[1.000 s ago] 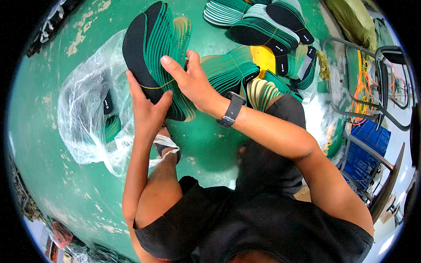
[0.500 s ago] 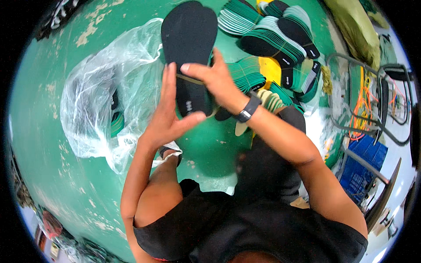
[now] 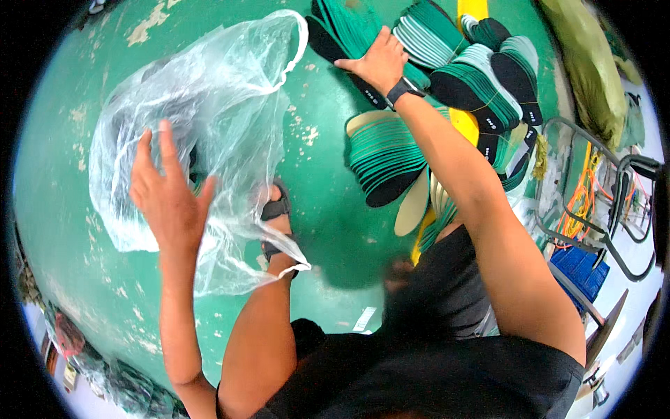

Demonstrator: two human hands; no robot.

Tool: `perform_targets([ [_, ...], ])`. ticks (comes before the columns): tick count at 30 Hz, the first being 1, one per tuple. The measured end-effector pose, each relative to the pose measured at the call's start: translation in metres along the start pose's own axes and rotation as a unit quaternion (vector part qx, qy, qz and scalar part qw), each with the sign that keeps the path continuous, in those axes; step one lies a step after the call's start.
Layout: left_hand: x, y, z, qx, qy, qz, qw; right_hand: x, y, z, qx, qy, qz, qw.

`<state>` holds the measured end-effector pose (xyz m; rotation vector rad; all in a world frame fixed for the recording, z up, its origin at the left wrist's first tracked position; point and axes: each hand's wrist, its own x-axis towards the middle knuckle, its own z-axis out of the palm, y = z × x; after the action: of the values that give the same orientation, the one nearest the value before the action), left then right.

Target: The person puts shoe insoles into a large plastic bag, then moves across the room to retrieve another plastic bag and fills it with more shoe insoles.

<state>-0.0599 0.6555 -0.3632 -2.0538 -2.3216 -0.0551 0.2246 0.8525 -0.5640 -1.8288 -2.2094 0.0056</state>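
A bundle of shoe insoles (image 3: 342, 31), black on its outer face and green along its layered edges, lies at the top middle on the green floor. My right hand (image 3: 380, 63) grips across it, thumb on the black side and fingers over the green edges. On the left lies a clear plastic bag (image 3: 237, 77), its mouth toward the right. Something dark inside it shows only faintly. Over the bag's near part is my left hand (image 3: 167, 192), fingers spread and holding nothing; whether it touches the plastic I cannot tell.
Several more insole bundles (image 3: 474, 84) lie right of my right hand, and a fanned green stack (image 3: 387, 157) sits nearer me. A single pale insole (image 3: 413, 206) is beside it. My sandalled foot (image 3: 278, 209) stands against the bag. Metal chair frames (image 3: 583, 188) are at the right.
The bundle, held between both hands earlier, now lies beside the other bundles at the upper right. My right hand went with it; my left hand let go and moved left over the bag.
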Motion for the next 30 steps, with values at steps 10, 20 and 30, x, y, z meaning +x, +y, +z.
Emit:
perform_targets([
  [10,-0.002,-0.096,-0.035,-0.240,0.212,-0.215,0.923,0.003,-0.032,-0.131,0.304,-0.259,0.050,0.915],
  [20,-0.019,-0.087,-0.053,-0.415,0.267,-0.267,0.828,-0.140,-0.116,-0.191,0.522,-0.652,0.061,0.547],
  [30,-0.027,-0.129,-0.044,-0.141,0.209,-0.136,0.958,-0.014,-0.231,-0.133,0.596,-0.403,-0.175,0.672],
])
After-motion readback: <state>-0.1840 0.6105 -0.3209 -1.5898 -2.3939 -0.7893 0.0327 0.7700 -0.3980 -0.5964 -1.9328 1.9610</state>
